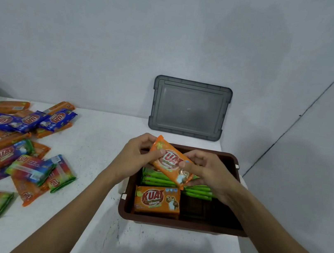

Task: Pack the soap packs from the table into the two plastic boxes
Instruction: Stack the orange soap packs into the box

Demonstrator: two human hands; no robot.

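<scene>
An orange soap pack (170, 161) hangs tilted over the brown plastic box (179, 223). My left hand (138, 154) pinches its upper left end and my right hand (205, 171) grips its lower right side. Inside the box a second orange pack (157, 199) lies flat at the front left, and several green packs (160, 178) stand on edge behind it. The box's front right part shows bare floor. Only one box is in view.
A loose heap of orange, blue and multicoloured soap packs (12, 155) covers the left of the white table (99, 138). A grey transparent lid (189, 108) leans against the wall behind the box. The table's right edge runs close beside the box.
</scene>
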